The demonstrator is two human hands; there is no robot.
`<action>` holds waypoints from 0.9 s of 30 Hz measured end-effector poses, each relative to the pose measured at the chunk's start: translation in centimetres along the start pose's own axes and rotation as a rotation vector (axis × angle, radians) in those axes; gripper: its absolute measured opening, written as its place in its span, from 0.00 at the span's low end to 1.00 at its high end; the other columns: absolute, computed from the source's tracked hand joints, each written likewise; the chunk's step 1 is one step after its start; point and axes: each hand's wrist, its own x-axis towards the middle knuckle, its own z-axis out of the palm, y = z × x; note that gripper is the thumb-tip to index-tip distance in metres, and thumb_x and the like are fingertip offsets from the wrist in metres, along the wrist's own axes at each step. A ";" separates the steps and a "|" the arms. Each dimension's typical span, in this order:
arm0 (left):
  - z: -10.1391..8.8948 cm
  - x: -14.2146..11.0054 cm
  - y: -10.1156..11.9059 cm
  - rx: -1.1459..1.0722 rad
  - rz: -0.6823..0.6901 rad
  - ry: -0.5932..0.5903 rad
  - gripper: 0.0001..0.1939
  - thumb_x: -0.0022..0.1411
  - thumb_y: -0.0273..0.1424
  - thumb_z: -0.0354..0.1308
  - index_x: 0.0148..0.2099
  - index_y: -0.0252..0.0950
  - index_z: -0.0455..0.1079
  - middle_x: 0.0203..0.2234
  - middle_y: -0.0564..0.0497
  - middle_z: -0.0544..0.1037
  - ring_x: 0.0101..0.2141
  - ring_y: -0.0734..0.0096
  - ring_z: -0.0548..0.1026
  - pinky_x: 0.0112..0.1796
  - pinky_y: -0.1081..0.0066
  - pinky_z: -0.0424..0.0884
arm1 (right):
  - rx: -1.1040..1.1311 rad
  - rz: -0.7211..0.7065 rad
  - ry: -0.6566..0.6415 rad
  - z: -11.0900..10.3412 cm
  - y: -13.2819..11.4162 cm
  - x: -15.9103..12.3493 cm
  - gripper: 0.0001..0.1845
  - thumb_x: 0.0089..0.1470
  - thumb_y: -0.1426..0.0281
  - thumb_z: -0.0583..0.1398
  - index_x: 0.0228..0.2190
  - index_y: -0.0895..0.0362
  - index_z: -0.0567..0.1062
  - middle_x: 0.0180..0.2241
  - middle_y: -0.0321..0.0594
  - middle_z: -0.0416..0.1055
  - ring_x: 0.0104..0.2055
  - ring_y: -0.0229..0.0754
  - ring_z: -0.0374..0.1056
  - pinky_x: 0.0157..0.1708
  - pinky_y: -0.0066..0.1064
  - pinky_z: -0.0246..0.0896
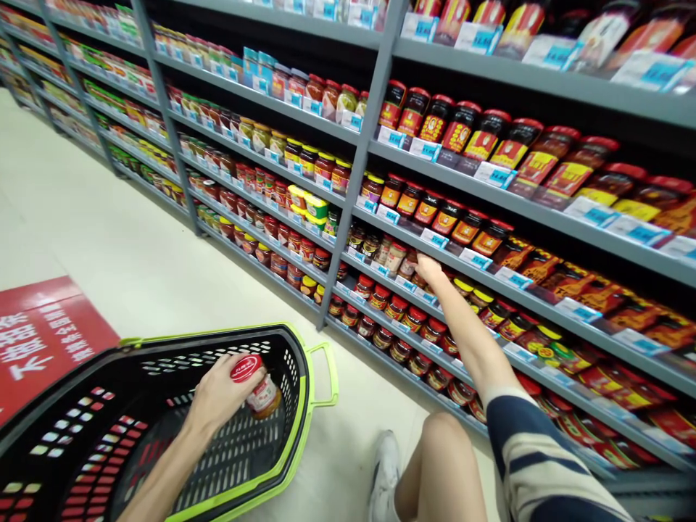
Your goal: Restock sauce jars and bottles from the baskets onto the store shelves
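My left hand (pixel 217 388) is closed around a glass jar (pixel 264 396) with a red lid and a pale label. The jar is inside a black shopping basket (pixel 301 435) with a lime-green rim, near its right end. Whether the jar rests on the basket floor cannot be seen. My right hand (pixel 429 272) is stretched out to a low shelf, its fingers closed at a small jar (pixel 409 264) in a row of jars. The fingertips are partly hidden there. Beside that jar stands a jar with a pale label (pixel 395 257).
Grey shelving (pixel 364 145) packed with jars and blue price tags runs along the right and back. A shelf edge (pixel 446 243) passes just above my right hand. A red floor sign (pixel 48 333) lies left of the basket. My knee (pixel 446 449) is between basket and shelves.
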 end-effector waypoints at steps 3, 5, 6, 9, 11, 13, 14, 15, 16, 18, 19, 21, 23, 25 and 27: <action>0.1 0.0 -0.1 0.010 0.018 0.000 0.27 0.65 0.54 0.60 0.53 0.39 0.78 0.46 0.47 0.81 0.46 0.55 0.81 0.47 0.62 0.73 | -0.035 0.086 -0.019 0.1 -0.7 0.0 0.22 0.70 0.68 0.61 0.61 0.62 0.74 0.59 0.63 0.79 0.62 0.55 0.76 0.62 0.40 0.70; 0.0 -0.1 0.0 0.016 0.032 0.005 0.26 0.65 0.55 0.61 0.53 0.40 0.78 0.46 0.47 0.81 0.46 0.55 0.81 0.46 0.62 0.73 | -0.052 0.109 -0.021 0.1 -1.5 -0.1 0.21 0.70 0.71 0.59 0.61 0.63 0.75 0.58 0.63 0.79 0.61 0.56 0.77 0.61 0.40 0.71; -0.1 -0.1 0.2 0.017 0.041 0.011 0.26 0.65 0.54 0.61 0.53 0.40 0.78 0.46 0.47 0.80 0.46 0.55 0.81 0.46 0.62 0.73 | -0.059 0.113 -0.016 0.2 -2.0 -0.4 0.21 0.70 0.72 0.58 0.61 0.64 0.75 0.57 0.64 0.79 0.60 0.56 0.77 0.61 0.41 0.71; -0.6 -0.2 1.1 0.013 0.080 0.041 0.26 0.65 0.54 0.61 0.54 0.41 0.78 0.48 0.47 0.80 0.46 0.56 0.81 0.45 0.63 0.73 | -0.084 0.095 0.047 0.6 -2.6 -2.3 0.25 0.72 0.72 0.55 0.66 0.66 0.70 0.62 0.66 0.75 0.65 0.57 0.73 0.67 0.44 0.65; -0.9 -0.4 1.8 0.004 0.107 0.059 0.26 0.65 0.53 0.61 0.56 0.42 0.78 0.47 0.48 0.79 0.45 0.56 0.81 0.45 0.63 0.73 | -0.113 0.098 0.111 1.1 -2.2 -3.9 0.27 0.74 0.69 0.54 0.69 0.66 0.66 0.66 0.67 0.70 0.69 0.60 0.68 0.70 0.48 0.61; -1.0 -0.4 2.4 -0.016 0.121 0.072 0.26 0.66 0.53 0.61 0.56 0.42 0.78 0.45 0.49 0.78 0.44 0.58 0.80 0.44 0.64 0.73 | -0.137 0.134 0.132 1.3 -1.1 -5.0 0.27 0.75 0.65 0.53 0.68 0.67 0.67 0.65 0.68 0.72 0.66 0.61 0.71 0.68 0.48 0.63; -1.0 -0.4 2.6 -0.026 0.123 0.075 0.26 0.66 0.53 0.61 0.56 0.41 0.78 0.44 0.50 0.77 0.44 0.58 0.80 0.44 0.64 0.73 | -0.143 0.152 0.120 1.3 -0.4 -5.2 0.26 0.75 0.64 0.53 0.65 0.67 0.69 0.61 0.67 0.75 0.63 0.60 0.74 0.64 0.47 0.66; -1.0 -0.4 2.8 -0.036 0.123 0.077 0.27 0.66 0.53 0.61 0.57 0.41 0.78 0.43 0.50 0.77 0.44 0.59 0.80 0.45 0.64 0.73 | -0.143 0.164 0.098 1.1 0.3 -5.1 0.24 0.76 0.64 0.54 0.64 0.66 0.71 0.58 0.65 0.78 0.59 0.59 0.77 0.61 0.44 0.69; -0.9 -0.4 3.0 -0.043 0.122 0.077 0.27 0.66 0.53 0.61 0.57 0.41 0.78 0.44 0.51 0.77 0.44 0.59 0.80 0.45 0.64 0.73 | -0.140 0.163 0.075 0.9 1.0 -4.9 0.23 0.76 0.64 0.54 0.62 0.65 0.73 0.56 0.64 0.79 0.57 0.58 0.78 0.58 0.42 0.71; -0.7 -0.4 3.2 -0.049 0.124 0.071 0.27 0.65 0.53 0.62 0.57 0.41 0.78 0.45 0.50 0.78 0.45 0.58 0.80 0.47 0.63 0.73 | -0.140 0.141 0.048 0.4 2.1 -4.3 0.21 0.75 0.64 0.55 0.61 0.63 0.74 0.56 0.62 0.80 0.57 0.55 0.79 0.55 0.37 0.72; -0.5 -0.3 3.3 -0.049 0.126 0.066 0.27 0.65 0.53 0.62 0.58 0.41 0.78 0.45 0.50 0.78 0.46 0.58 0.80 0.48 0.63 0.73 | -0.143 0.132 0.038 0.2 2.4 -4.1 0.21 0.75 0.64 0.56 0.61 0.62 0.74 0.56 0.61 0.80 0.57 0.54 0.79 0.54 0.35 0.71; -0.4 -0.3 3.4 -0.047 0.133 0.055 0.27 0.65 0.53 0.62 0.58 0.41 0.78 0.46 0.50 0.78 0.47 0.57 0.80 0.49 0.63 0.73 | -0.152 0.119 0.022 0.0 2.8 -3.8 0.19 0.75 0.66 0.56 0.61 0.61 0.74 0.54 0.60 0.81 0.55 0.52 0.80 0.52 0.33 0.72; -0.3 -0.3 3.5 -0.048 0.129 0.048 0.26 0.65 0.52 0.62 0.57 0.41 0.78 0.47 0.50 0.78 0.47 0.57 0.80 0.49 0.63 0.73 | -0.163 0.104 0.008 0.0 2.9 -3.9 0.19 0.74 0.70 0.55 0.61 0.61 0.74 0.51 0.59 0.83 0.53 0.51 0.81 0.50 0.32 0.72; -0.4 -0.2 3.7 -0.052 0.110 0.050 0.26 0.65 0.52 0.62 0.57 0.41 0.78 0.46 0.50 0.78 0.47 0.57 0.80 0.48 0.63 0.73 | -0.179 0.081 0.002 0.2 2.8 -4.2 0.20 0.73 0.74 0.54 0.62 0.61 0.74 0.49 0.58 0.83 0.52 0.51 0.82 0.50 0.32 0.72; -0.3 -0.1 3.7 -0.057 0.097 0.051 0.26 0.65 0.52 0.62 0.57 0.42 0.78 0.46 0.51 0.78 0.46 0.57 0.81 0.47 0.63 0.73 | -0.198 0.052 0.004 0.4 2.6 -4.5 0.21 0.72 0.77 0.53 0.61 0.63 0.74 0.49 0.60 0.83 0.52 0.53 0.81 0.51 0.35 0.72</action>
